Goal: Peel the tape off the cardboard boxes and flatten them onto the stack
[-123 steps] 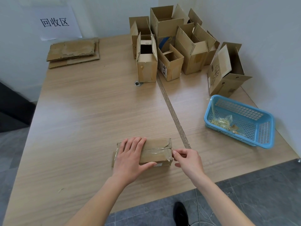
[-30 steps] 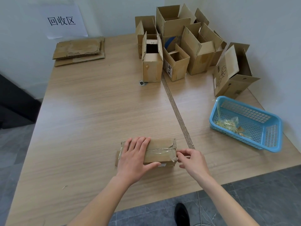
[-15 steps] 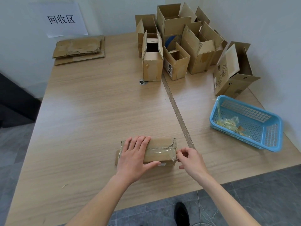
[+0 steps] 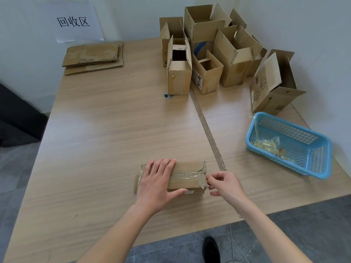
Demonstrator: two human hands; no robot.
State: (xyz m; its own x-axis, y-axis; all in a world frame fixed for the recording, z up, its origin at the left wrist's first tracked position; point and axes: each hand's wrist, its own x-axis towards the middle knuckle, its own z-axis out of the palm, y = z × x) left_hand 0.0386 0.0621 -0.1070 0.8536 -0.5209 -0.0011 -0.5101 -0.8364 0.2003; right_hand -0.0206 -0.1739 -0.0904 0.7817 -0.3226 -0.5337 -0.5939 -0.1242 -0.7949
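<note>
A small taped cardboard box [image 4: 190, 172] lies near the table's front edge. Clear tape [image 4: 187, 175] runs along its top and wraps over the right end. My left hand [image 4: 158, 184] lies flat on the box's left half, fingers straight, thumb along the near side. My right hand [image 4: 224, 184] is at the box's right end, thumb and forefinger pinching the tape edge there. The stack of flattened cardboard [image 4: 93, 56] lies at the far left corner, below a paper sign.
Several open cardboard boxes [image 4: 209, 54] crowd the far right corner against the wall. A blue plastic basket [image 4: 288, 147] with peeled tape scraps sits at the right edge. A taped seam [image 4: 207, 128] runs down the table's middle.
My right hand's fingers have closed onto the tape edge at the box's right end. My left hand and the box stay where they were.
</note>
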